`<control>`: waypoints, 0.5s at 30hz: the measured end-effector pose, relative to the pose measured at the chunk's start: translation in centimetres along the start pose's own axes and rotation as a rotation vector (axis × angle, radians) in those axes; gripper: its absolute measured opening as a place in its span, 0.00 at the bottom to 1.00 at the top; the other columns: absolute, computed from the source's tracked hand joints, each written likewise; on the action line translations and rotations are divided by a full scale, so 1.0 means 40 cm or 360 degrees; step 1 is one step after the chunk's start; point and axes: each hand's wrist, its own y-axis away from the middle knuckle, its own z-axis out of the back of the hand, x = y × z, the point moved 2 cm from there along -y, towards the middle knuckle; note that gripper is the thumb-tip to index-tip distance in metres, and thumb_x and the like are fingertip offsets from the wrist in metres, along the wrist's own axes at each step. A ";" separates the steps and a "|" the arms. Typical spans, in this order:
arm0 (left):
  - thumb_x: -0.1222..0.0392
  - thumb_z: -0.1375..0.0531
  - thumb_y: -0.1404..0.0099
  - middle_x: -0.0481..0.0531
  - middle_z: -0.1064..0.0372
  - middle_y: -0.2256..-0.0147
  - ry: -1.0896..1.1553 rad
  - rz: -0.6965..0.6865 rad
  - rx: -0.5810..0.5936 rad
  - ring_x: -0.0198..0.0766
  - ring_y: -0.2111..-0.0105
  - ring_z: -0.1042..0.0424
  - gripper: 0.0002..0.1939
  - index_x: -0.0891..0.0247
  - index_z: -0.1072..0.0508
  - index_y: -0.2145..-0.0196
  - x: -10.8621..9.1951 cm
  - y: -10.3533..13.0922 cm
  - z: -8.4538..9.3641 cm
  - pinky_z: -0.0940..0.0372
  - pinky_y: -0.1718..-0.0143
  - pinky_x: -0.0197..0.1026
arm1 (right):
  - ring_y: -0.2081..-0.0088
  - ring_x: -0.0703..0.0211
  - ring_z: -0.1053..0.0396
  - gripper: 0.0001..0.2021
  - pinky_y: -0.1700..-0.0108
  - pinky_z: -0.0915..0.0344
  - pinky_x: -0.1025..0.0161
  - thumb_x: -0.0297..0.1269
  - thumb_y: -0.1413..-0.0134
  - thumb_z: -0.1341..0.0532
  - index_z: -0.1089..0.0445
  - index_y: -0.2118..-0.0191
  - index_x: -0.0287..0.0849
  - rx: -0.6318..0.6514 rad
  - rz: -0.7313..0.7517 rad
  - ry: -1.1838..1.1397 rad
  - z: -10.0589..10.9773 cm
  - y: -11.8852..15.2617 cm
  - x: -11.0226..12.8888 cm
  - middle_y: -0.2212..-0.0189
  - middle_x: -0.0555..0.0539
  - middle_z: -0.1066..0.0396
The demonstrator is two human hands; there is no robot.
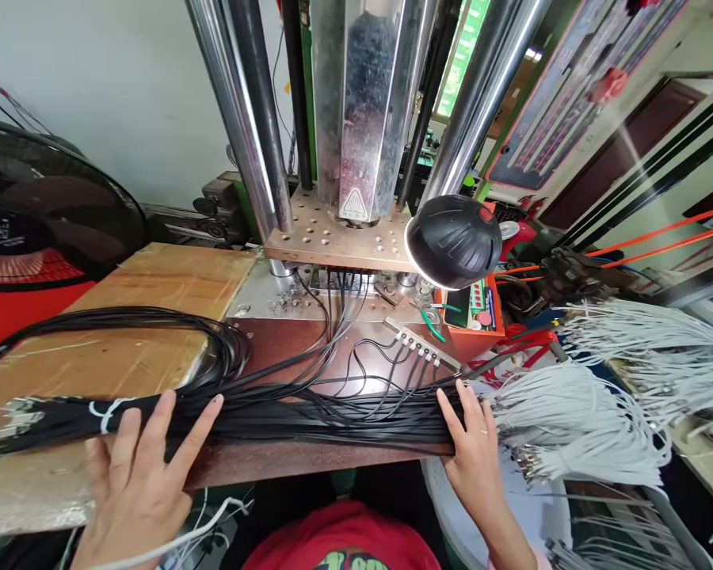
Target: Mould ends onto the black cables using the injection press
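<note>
Pale wall (124, 95) fills the upper left of the frame, with a large black fan (12, 229) on the left edge below it. At top centre stands a metal press (365, 134) with shiny posts, its thick drilled plate (338, 237) above a row of black wires. A black lamp (457, 241) hangs just right of that plate.

Across the lower middle, a long bundle of black cables (333, 423) lies along a brown table (261, 467) and, at left, over a wooden board (136, 277). Its left end shows metal tips, and a white tie (104, 413) circles it nearby. More black cable curves in a loop (154, 315) behind.

At lower left, the left hand (146, 467) rests on the bundle, fingers spread apart. At lower right of centre, the right hand (472, 439) touches the bundle's right part, its fingers also apart; a ring shows on one finger.

Near the centre right, a metal strip (421, 346) holds several cable ends, with green-handled pliers (433, 326) beside it and an orange box (475, 342) further right. White cables (588, 419) lie heaped at the right of the frame, partly above a white tub (451, 511).
</note>
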 end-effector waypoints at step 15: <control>0.66 0.38 0.62 0.16 0.80 0.33 0.0174 0.0126 -0.0012 0.72 0.32 0.64 0.61 0.19 0.59 0.38 -0.016 -0.007 0.007 0.70 0.31 0.66 | 0.29 0.45 0.59 0.48 0.31 0.56 0.38 0.15 0.55 0.47 0.57 0.28 0.54 0.0041 -0.0029 -0.0011 0.001 -0.004 0.007 0.28 0.44 0.63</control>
